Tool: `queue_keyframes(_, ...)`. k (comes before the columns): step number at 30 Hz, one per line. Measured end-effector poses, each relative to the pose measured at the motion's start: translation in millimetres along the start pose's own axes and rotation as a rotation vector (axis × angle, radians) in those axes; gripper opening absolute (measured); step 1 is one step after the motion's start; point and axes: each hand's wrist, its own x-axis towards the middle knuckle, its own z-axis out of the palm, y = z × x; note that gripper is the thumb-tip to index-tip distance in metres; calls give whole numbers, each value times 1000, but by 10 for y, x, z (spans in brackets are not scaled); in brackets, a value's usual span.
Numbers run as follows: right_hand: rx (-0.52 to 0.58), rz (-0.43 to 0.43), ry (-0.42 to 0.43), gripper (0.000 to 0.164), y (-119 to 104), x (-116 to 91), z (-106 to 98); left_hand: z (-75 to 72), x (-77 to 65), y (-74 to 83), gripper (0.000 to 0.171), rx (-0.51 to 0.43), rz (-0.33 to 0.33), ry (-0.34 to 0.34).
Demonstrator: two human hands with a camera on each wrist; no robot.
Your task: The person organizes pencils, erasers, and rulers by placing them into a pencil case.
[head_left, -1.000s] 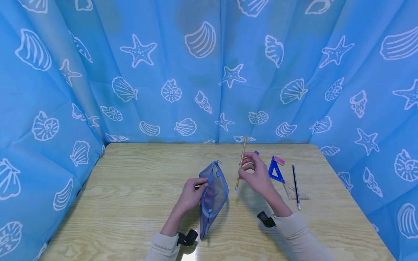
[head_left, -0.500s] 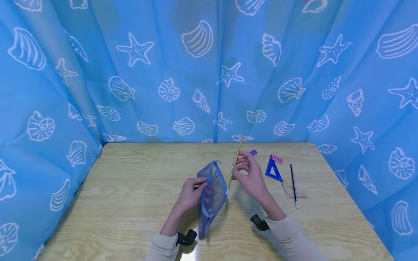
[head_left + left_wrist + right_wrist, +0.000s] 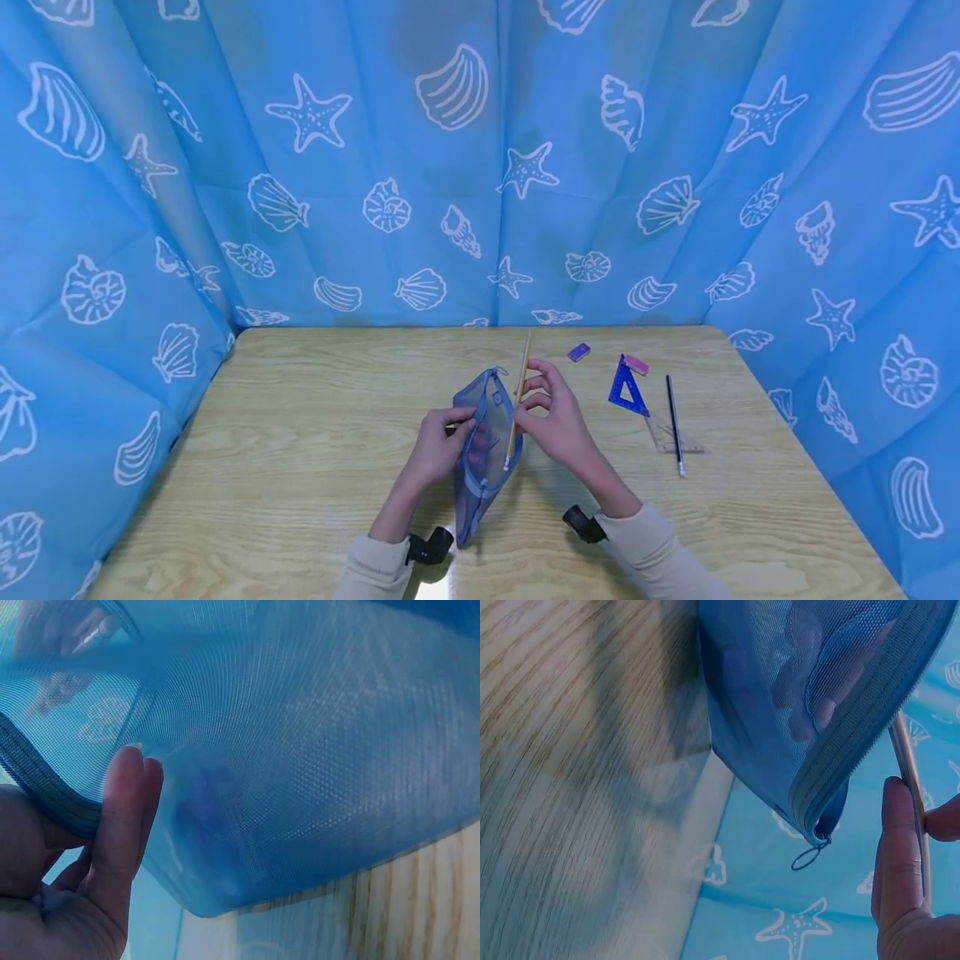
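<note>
A blue mesh zip pouch (image 3: 471,492) stands on the table with its zipped mouth spread. My left hand (image 3: 441,443) pinches the left edge of that mouth; in the left wrist view the fingers (image 3: 124,802) lie against the mesh. My right hand (image 3: 553,417) pinches a yellow pencil (image 3: 522,371) between thumb and fingers, its white lower end inside the opening near the right rim. The right wrist view has the pencil (image 3: 907,761) passing behind the zipper edge. Through the mesh (image 3: 742,675) a purplish shape shows, too blurred to name.
Right of the hands lie a purple eraser (image 3: 579,352), a blue set square (image 3: 627,388), a pink eraser (image 3: 636,365), a clear set square (image 3: 663,437) and a black pencil (image 3: 674,421) across it. A blue shell-print curtain (image 3: 337,208) surrounds the wooden table (image 3: 300,467).
My right hand has moved left and carried the yellow pencil from beside the pouch until its lower end is within the mouth. The purple eraser has come into full view. My left hand keeps its grip.
</note>
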Motion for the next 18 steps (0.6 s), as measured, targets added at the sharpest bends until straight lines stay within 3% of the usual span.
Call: queue_keyframes(18,-42,21,-74,69,28,21,34,4,-37,27,30,-56,-3,10)
